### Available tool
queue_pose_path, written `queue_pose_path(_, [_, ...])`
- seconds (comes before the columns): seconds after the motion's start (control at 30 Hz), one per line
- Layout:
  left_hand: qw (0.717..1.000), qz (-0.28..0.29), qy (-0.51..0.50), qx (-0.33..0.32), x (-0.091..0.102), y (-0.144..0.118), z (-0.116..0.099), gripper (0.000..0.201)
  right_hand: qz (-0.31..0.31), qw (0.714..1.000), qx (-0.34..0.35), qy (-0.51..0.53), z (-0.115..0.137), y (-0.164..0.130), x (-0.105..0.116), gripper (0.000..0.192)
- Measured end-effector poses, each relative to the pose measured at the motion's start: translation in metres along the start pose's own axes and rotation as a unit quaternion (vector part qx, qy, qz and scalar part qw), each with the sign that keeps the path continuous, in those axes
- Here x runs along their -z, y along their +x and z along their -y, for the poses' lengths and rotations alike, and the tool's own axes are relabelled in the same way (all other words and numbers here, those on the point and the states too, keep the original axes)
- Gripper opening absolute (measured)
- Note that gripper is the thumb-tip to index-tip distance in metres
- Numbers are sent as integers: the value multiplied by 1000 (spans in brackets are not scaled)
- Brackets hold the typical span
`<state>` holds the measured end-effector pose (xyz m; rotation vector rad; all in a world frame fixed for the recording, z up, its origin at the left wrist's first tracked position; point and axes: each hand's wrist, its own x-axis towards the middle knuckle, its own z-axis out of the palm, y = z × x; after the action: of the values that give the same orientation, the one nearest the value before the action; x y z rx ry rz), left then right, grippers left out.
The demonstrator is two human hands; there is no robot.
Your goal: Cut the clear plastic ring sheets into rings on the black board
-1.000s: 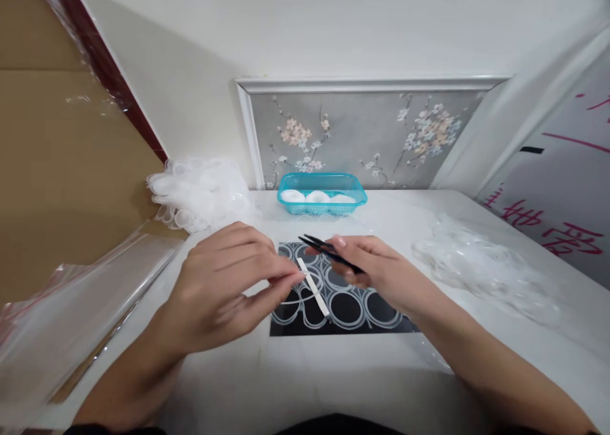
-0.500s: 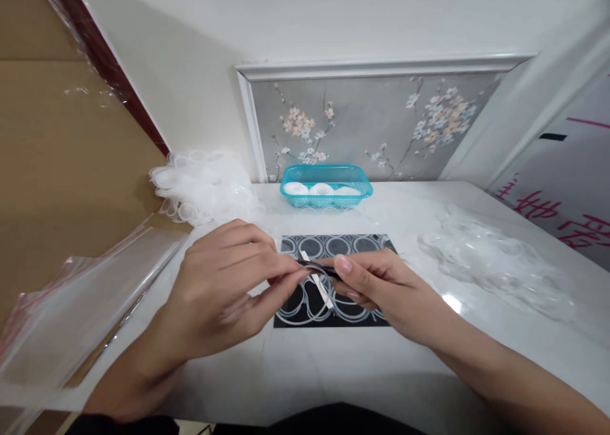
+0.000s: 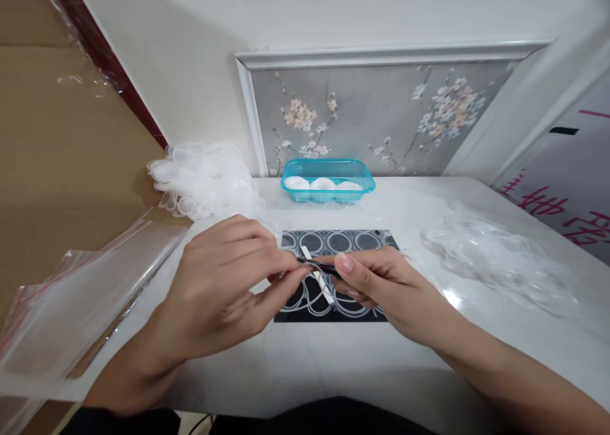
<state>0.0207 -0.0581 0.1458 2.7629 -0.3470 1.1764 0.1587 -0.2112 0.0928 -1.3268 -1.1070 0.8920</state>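
Observation:
My left hand (image 3: 229,282) is closed, its thumb and forefinger pinching a thin translucent plastic ring (image 3: 318,267). A slim black tool (image 3: 330,270) is gripped in my right hand (image 3: 386,286), with the thumb laid along its top. The tool's tip meets the ring by my left fingertips; its exact kind is partly hidden by the fingers. Beneath both hands lies a black sheet (image 3: 309,318) carrying several translucent rings (image 3: 339,241). A narrow white strip (image 3: 325,290) slants across the sheet's middle.
A turquoise basket (image 3: 328,195) with white round pieces stands near the wall. Left of it is a heap of translucent rings (image 3: 204,180); at right lies another clear plastic pile (image 3: 495,257). Clear bags (image 3: 95,295) and cardboard (image 3: 57,136) line the left side.
The view has shifted slightly. Both hands keep nearly the same place and hold, with the ring's edge slightly turned at the tool's tip.

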Motion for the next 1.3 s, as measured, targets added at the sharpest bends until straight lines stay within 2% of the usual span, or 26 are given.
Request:
queue_pose_path(0.27, [1000,7,11,0,-1,0,0,13,19,999,24,24,1,1,-2,47])
queue_pose_path(0.47, [1000,10,16,3,0,0,0,13,10,999,6,38,2,1,-4,49])
queue_pose_path(0.93, [1000,16,22,-8,0,1,0,14,10,999,15,32,4,0,-4,44])
queue_pose_path(1.3, [999,14,36,-7,-1,2,0,16,-4,1000,28,-8,3,-1,-2,47])
